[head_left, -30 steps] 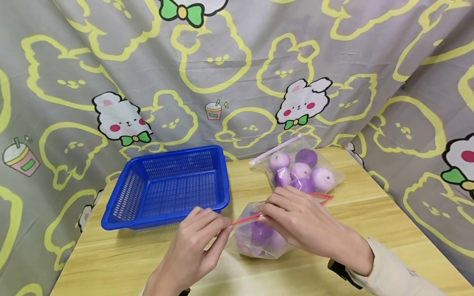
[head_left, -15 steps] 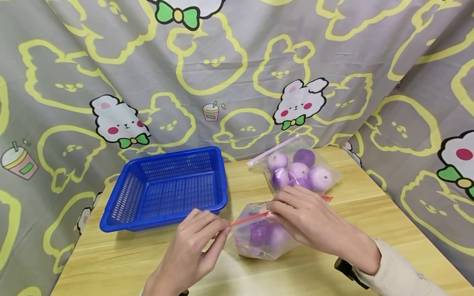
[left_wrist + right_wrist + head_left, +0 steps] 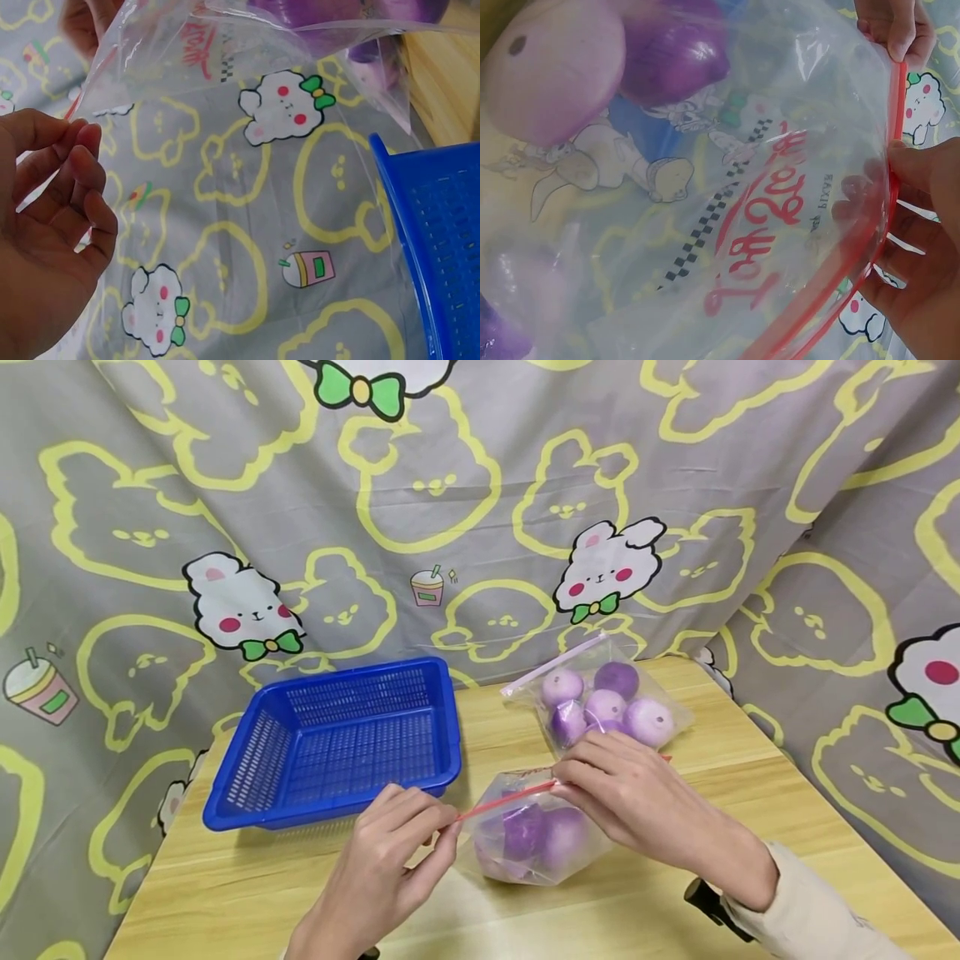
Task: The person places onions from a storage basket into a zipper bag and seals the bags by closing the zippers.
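A clear zip bag [image 3: 536,852] with a red seal strip stands on the table, several purple and pale-lilac onions [image 3: 564,837] inside it. My left hand [image 3: 393,856] pinches the left end of the red strip between thumb and fingertips. Farther along the same strip, my right hand [image 3: 637,802] pinches it with thumb and fingers. In the right wrist view the red strip [image 3: 898,105] runs straight between both hands, then parts into two edges beyond my right hand. Red lettering [image 3: 761,225] shows on the bag's side there.
Behind my right hand lies a second zip bag [image 3: 551,665] with a pale lilac strip, full of several onions. A blue plastic basket [image 3: 360,760] sits on the left of the wooden table [image 3: 247,893]. A patterned curtain [image 3: 465,510] hangs along the back and sides.
My right hand has slid to the right along the red strip, so a longer stretch shows between the hands. My left hand has stayed at its end, shifting slightly left.
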`<state>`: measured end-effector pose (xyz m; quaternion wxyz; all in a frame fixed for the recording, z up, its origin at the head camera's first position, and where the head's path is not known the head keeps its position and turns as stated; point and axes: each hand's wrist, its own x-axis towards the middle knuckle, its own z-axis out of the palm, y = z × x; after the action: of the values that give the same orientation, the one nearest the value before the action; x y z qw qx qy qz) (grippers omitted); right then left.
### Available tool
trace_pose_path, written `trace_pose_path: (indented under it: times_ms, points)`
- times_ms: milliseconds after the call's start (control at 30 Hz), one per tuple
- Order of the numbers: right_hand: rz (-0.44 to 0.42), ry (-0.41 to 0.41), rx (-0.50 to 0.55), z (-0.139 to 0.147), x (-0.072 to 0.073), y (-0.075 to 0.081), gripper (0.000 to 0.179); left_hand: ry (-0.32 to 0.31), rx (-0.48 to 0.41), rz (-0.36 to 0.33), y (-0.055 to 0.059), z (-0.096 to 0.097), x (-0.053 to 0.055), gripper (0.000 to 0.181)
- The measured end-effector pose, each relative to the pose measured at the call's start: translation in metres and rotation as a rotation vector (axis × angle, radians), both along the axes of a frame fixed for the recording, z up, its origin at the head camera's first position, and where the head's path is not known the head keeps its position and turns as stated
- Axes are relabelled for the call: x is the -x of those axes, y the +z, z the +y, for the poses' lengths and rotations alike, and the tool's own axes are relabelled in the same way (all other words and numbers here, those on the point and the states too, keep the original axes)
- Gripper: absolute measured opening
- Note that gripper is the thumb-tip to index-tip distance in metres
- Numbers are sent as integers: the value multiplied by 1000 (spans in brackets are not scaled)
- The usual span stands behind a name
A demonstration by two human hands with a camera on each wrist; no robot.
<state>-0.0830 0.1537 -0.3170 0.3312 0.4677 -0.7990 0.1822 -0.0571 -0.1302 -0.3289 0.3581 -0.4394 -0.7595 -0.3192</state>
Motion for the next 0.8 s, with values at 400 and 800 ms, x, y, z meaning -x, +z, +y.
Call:
trace_pose_path:
  times_ms: [400, 800]
  points:
    - [-55, -45, -18, 12, 5, -4, 34, 8, -12, -27, -3, -6, 1, 25]
    - [-107, -96, -46, 25, 6, -7, 38, 37, -21, -27, -3, -8, 0, 26]
